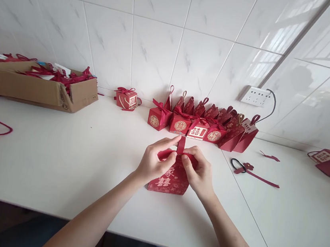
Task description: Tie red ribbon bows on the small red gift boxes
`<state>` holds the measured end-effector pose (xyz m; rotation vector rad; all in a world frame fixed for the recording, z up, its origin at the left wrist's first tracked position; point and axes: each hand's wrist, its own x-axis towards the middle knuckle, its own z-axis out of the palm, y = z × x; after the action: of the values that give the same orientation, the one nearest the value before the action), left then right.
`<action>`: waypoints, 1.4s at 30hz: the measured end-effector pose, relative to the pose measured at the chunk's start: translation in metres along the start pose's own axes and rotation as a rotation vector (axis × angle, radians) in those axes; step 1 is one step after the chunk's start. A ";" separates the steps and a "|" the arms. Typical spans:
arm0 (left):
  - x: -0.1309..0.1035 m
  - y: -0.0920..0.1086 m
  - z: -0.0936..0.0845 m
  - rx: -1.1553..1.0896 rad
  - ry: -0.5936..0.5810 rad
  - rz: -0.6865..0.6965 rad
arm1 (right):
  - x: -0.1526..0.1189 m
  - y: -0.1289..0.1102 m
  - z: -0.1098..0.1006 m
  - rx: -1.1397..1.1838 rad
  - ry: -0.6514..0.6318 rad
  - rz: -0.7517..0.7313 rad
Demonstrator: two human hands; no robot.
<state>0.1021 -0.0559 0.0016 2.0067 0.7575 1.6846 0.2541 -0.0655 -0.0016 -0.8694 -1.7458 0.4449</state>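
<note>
A red gift box with pale printed characters stands on the white table in front of me. A red ribbon loop rises from its top. My left hand grips the top edge from the left, its index finger reaching up beside the loop and its thumb on the front. From the right, my right hand pinches the same top edge, thumb on the front face. My fingers cover part of the print and both upper corners of the box.
Several red gift boxes with bows and loops stand in rows by the wall. One small red box sits apart. An open cardboard box full of red items is at left. Red strap and black band lie right.
</note>
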 end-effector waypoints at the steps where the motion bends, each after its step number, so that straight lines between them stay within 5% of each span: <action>1: 0.000 0.000 0.000 -0.003 -0.004 -0.001 | 0.000 0.000 0.000 -0.004 0.003 -0.002; 23: 0.000 0.001 0.000 -0.037 0.007 -0.027 | 0.006 -0.005 -0.008 -0.074 -0.074 0.007; 42: -0.001 0.001 0.001 -0.004 0.030 0.012 | 0.002 -0.005 -0.002 -0.078 0.019 0.011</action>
<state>0.1032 -0.0571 0.0016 1.9914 0.7533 1.7256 0.2541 -0.0674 0.0040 -0.9362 -1.7517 0.3764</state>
